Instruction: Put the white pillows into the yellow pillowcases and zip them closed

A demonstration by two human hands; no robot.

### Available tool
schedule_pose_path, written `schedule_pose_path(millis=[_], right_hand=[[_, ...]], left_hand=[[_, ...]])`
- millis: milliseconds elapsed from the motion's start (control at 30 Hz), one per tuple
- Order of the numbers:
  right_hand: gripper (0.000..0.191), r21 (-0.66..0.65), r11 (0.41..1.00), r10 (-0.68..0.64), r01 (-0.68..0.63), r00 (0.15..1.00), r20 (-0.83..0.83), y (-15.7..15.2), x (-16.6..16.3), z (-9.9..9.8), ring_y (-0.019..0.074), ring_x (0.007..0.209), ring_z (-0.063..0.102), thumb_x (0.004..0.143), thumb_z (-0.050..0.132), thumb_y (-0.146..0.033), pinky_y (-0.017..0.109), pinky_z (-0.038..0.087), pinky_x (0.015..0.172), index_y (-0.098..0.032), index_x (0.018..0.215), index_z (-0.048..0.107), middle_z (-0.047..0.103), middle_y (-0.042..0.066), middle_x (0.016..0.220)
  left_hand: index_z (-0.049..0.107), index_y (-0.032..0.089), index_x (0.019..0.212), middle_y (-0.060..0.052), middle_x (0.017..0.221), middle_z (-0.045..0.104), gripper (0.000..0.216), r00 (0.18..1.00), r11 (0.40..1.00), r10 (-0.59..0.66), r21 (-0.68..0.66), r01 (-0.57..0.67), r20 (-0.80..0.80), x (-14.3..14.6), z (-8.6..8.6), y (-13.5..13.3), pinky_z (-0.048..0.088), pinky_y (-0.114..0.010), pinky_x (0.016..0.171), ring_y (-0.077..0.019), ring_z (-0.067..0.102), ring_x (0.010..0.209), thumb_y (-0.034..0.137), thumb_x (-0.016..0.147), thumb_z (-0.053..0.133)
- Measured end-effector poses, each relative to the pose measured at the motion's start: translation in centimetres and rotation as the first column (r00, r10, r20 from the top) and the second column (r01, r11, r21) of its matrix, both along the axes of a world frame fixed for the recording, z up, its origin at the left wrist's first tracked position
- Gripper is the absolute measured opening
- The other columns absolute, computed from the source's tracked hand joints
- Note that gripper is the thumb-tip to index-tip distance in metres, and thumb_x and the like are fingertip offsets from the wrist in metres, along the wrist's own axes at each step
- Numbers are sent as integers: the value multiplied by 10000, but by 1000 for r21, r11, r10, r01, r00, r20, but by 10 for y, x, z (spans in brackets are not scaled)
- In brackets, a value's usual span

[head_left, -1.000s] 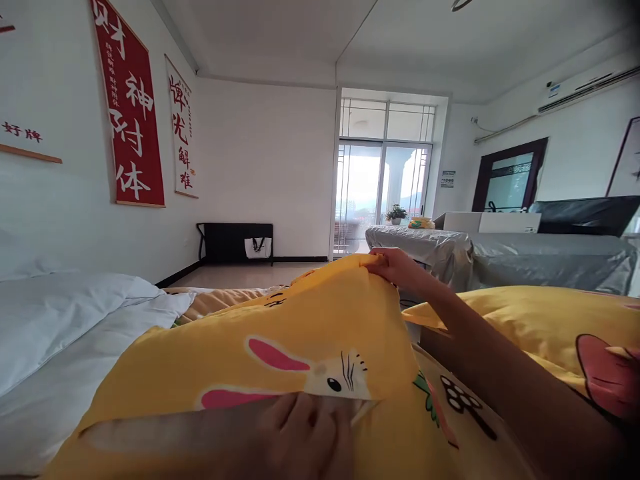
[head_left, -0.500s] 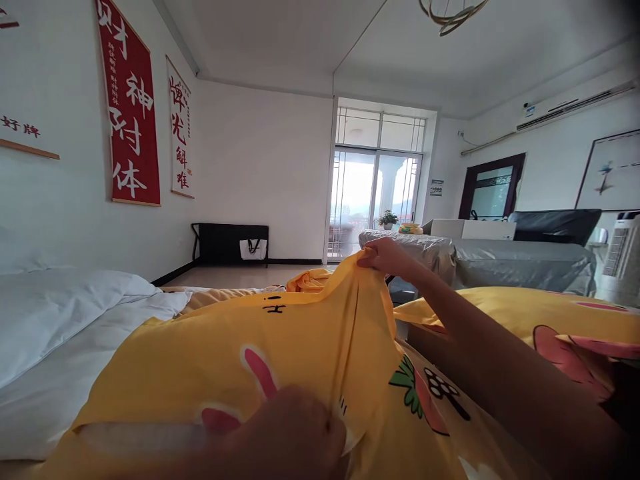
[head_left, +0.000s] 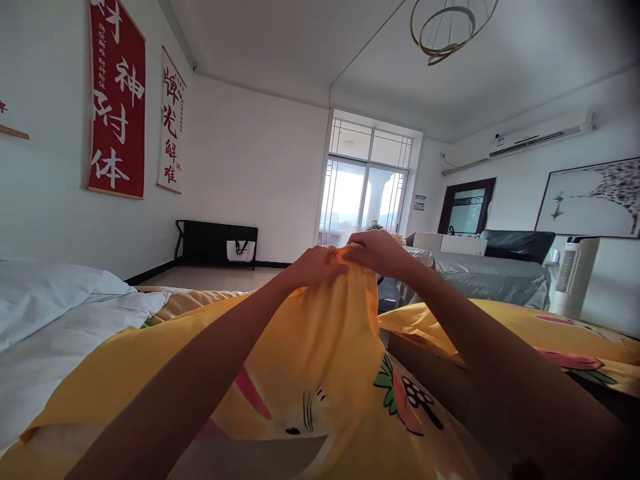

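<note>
A yellow pillowcase [head_left: 320, 347] printed with a rabbit and strawberries lies stretched out in front of me over a bed. My right hand [head_left: 377, 252] pinches its far corner, fingers closed on the cloth. My left hand [head_left: 314, 265] has reached out beside it and also grips that same far corner. Both forearms run over the fabric. A white insert shows at the near open edge of the case at the bottom of the view.
A white duvet [head_left: 55, 307] lies at the left. A second yellow pillow [head_left: 525, 327] sits at the right. Beyond are a grey-covered table [head_left: 480, 277], a white fan heater [head_left: 575, 273], a black bench [head_left: 215, 243] and a glass balcony door [head_left: 363, 203].
My left hand has left the near edge of the pillowcase and reached forward to the far corner beside my right hand. The view has tilted upward.
</note>
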State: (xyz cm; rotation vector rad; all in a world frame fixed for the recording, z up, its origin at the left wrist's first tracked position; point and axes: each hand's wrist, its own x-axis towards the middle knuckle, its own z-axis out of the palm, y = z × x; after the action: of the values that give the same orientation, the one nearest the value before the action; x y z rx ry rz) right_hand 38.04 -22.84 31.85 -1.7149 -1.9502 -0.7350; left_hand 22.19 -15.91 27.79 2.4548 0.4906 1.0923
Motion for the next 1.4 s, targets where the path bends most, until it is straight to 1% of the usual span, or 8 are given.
schedule_pose_path(millis=[100,233,433,667,867,1133,1300,1400], right_hand=[[110,22,999,32,-33,999,13,-5,4,7,142,623,517,751,585,-279,246,332,580,-192,716,642,614,3,636],[177,137,976,203,-171,942,-268,-12,7,-2,160,655,549,709,636,-356,264,388,592,-182,741,630,636,15,683],[422,112,946,241,-305,427,-872,-21,5,-49,217,741,634,630,721,-529,291,490,588,-180,852,638,689,74,801],[345,125,960,220,-252,395,-892,-21,11,-73,210,668,617,545,780,-448,311,496,587,-172,687,628,676,35,706],[401,205,891,277,-405,128,-952,-10,-1,-91,217,701,656,534,812,-412,334,531,661,-183,817,643,712,36,796],[430,201,922,278,-332,204,-938,-10,-3,-92,208,644,636,574,773,-535,295,490,556,-171,759,640,700,44,733],[438,222,925,255,-310,70,-964,-21,-10,-78,232,682,655,531,787,-493,322,510,581,-192,810,634,711,58,788],[450,203,945,249,-257,158,-956,-20,-18,-73,233,722,649,541,769,-482,322,511,603,-186,854,640,707,58,814]], left_hand=[[447,180,613,44,602,411,242,989,977,-150,-153,149,7,16,3,10,310,-244,535,-98,405,559,326,754,578],[540,169,744,15,728,538,199,932,881,-356,-307,360,70,21,6,10,394,-251,592,-121,517,645,356,747,607],[548,155,742,18,720,527,261,917,925,-307,-147,350,254,27,8,13,379,-230,599,-110,495,663,412,778,582],[522,160,674,42,624,465,343,941,948,-267,-118,295,209,26,0,16,321,-210,524,-89,431,578,482,778,581],[564,147,690,19,644,524,386,922,882,-363,-269,388,137,25,6,16,376,-217,508,-96,485,557,517,691,677],[524,155,596,26,586,505,382,950,875,-303,-372,311,80,7,16,23,346,-212,451,-84,465,495,444,605,774],[630,153,739,-1,700,607,338,923,852,-322,-359,380,212,15,17,17,426,-245,539,-116,551,580,445,632,762],[659,154,833,-31,792,642,375,918,856,-326,-342,389,226,24,17,11,454,-263,589,-137,585,647,481,664,732]])
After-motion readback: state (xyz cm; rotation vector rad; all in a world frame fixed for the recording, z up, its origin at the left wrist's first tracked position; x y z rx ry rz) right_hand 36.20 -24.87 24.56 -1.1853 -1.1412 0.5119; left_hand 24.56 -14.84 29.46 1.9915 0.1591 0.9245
